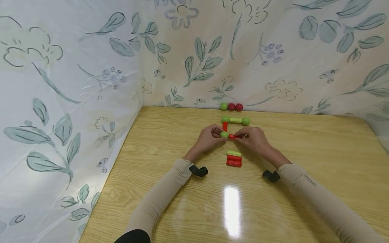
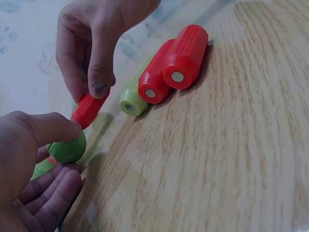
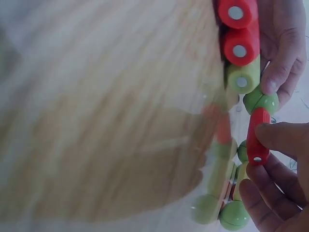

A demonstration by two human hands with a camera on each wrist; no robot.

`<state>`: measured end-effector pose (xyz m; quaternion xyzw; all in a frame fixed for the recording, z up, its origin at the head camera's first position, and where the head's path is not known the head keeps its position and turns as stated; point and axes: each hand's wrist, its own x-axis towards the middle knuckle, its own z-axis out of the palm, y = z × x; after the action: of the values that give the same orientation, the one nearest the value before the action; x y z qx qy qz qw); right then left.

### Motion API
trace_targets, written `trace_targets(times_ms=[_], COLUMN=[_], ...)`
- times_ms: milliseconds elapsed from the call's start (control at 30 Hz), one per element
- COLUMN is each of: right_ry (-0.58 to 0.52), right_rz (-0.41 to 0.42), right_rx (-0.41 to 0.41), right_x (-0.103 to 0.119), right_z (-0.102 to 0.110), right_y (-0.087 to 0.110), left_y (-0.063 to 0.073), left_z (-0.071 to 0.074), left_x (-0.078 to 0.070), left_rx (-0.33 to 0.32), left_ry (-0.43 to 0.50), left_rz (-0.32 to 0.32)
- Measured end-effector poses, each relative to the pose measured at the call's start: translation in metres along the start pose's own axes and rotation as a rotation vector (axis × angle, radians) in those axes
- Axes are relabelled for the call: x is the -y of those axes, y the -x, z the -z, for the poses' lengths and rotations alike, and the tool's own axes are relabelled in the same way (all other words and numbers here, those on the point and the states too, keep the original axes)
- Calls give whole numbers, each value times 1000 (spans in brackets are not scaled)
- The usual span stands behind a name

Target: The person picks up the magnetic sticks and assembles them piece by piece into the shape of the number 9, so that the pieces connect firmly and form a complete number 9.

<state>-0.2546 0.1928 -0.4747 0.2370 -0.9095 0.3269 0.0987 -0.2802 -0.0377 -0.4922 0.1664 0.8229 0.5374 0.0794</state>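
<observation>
Under both hands spreads a wood-grain table [image 1: 170, 141], hard and glossy enough that a smooth ball could roll on it. The left hand [image 1: 209, 138] is closed to a pinch, thumb above and fingers below a green ball [image 1: 224, 134]; the right hand [image 1: 253, 138] pinches a red rod [image 1: 232, 136] between thumb and fingers, its near end at the ball, touching or just beside it, which I cannot tell. Beyond the fingertips, a second red rod [image 1: 225, 126] runs from the held ball to a far green ball [image 1: 225, 119], from which a yellow-green rod [image 1: 235, 120] leads across to a corner ball [image 1: 245, 121] beyond the right hand. Nearer the body than the hands, and between the wrists, lie a loose yellow-green rod [image 1: 234, 153] and two loose red rods [image 1: 234, 161], side by side. Farthest from the hands, a row of three balls [image 1: 231, 107] sits by the patterned cloth [image 1: 188, 81]. The rods look like light, stiff plastic, unlikely to break; their ridged flanks should give fingers good purchase, best taken mid-length so the ends stay free. The balls seem smooth and slippery, better cupped by the sides away from a joint. The smallest parts, silvery end discs [image 2: 177, 77], look like magnets, so ends may snap or twist slightly when close.
</observation>
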Motion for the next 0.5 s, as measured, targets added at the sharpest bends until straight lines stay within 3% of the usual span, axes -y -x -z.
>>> trace_targets(times_ms=[500], right_ry=[-10], right_rz=[36], right_rx=[-30], right_x=[1], right_z=[0], right_y=[-3], left_y=[-2], left_z=[-4], left_x=[0], left_rx=[-34], left_ry=[-61], left_rz=[-6])
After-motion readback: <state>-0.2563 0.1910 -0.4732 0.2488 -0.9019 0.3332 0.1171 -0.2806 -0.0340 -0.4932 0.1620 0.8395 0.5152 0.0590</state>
